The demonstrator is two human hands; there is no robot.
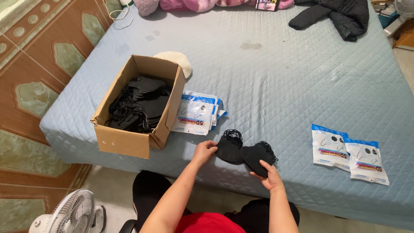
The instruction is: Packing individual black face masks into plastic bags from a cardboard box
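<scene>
Pinching soft black fabric masks (243, 151) on the quilted bedspread (280, 86), both hands: left (205, 151), right (271, 177).

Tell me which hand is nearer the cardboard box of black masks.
Left. The left hand grips the black masks just right of the cardboard box, near its front corner. The right hand holds the stack's other end, farther right, toward the two sealed packets.
</scene>
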